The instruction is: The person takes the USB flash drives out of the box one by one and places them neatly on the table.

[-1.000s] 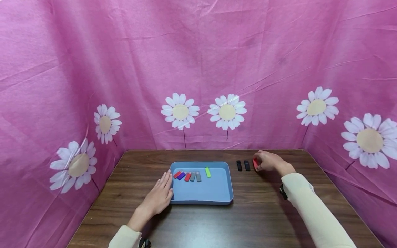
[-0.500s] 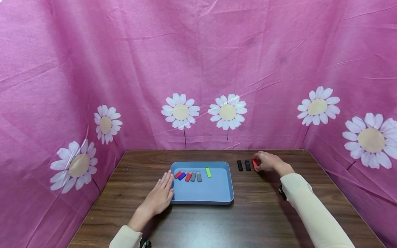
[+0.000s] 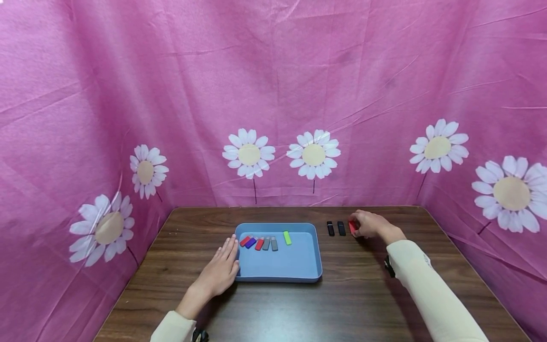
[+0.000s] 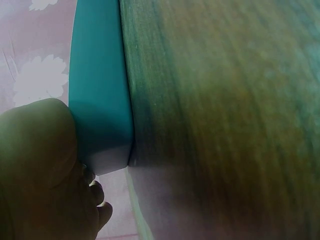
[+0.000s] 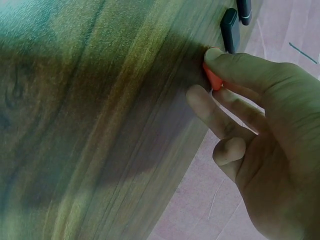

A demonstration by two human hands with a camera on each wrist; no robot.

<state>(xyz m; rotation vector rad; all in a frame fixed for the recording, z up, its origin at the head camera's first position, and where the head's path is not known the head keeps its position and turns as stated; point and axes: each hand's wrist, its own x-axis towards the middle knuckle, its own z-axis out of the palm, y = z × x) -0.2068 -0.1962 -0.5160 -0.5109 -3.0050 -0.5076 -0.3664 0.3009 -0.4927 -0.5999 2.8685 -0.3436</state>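
With straight fingers, my left hand (image 3: 219, 270) rests against the left wall of a blue tray (image 3: 282, 279); the left wrist view shows it against the tray's outer side (image 4: 100, 75). At the table's back right, my right hand (image 3: 372, 225) pinches a red USB flash drive (image 3: 352, 228) between thumb and fingers. The right wrist view shows part of this red drive (image 5: 214, 77); the fingers hide the rest. Just left of it lie two black USB flash drives, one nearer (image 3: 341, 228) and one farther (image 3: 330, 228).
Inside the tray, red (image 3: 259, 244), purple (image 3: 250, 242) and grey (image 3: 274, 244) flash drives lie in a slanting row toward the left, several in all. A lime green one (image 3: 287, 238) lies apart at the tray's back. A pink flowered cloth (image 3: 273, 95) hangs behind the wooden table (image 3: 273, 313).
My right hand has shifted very slightly toward me, still pinching the red flash drive at the same spot. The left hand stays at the tray's side.
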